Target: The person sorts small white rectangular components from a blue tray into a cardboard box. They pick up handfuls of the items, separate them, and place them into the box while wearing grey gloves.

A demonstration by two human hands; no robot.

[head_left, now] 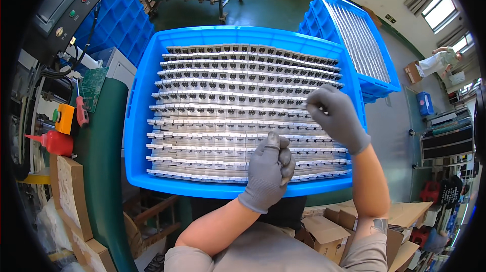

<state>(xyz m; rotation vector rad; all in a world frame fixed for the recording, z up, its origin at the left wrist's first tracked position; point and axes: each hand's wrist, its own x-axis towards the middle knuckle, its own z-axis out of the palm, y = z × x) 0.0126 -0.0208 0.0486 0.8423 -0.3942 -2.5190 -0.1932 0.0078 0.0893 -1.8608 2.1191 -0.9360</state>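
Note:
My left hand (pixel 268 172), in a grey glove, hovers over the near side of a blue plastic crate (pixel 132 140). Its fingers are curled in and the thumb lies on top; whatever they hold, if anything, is hidden. Higher and to the right, my right hand (pixel 334 115), gloved alike, is closed in a pinch above the crate's right part. What sits between its fingertips is too small to name. Below both hands, packed rows of small white parts (pixel 202 125) fill the crate. Dark pieces show along the far rows, fewer along the near ones.
Another blue crate (pixel 390 67) with similar rows stands beyond at the right. On the left are a green-covered surface (pixel 109 171), a screwdriver (pixel 81 112), a red bottle (pixel 56 143), a yellow button box (pixel 64 119) and a machine panel (pixel 66 6). Cardboard boxes (pixel 326 239) lie near me.

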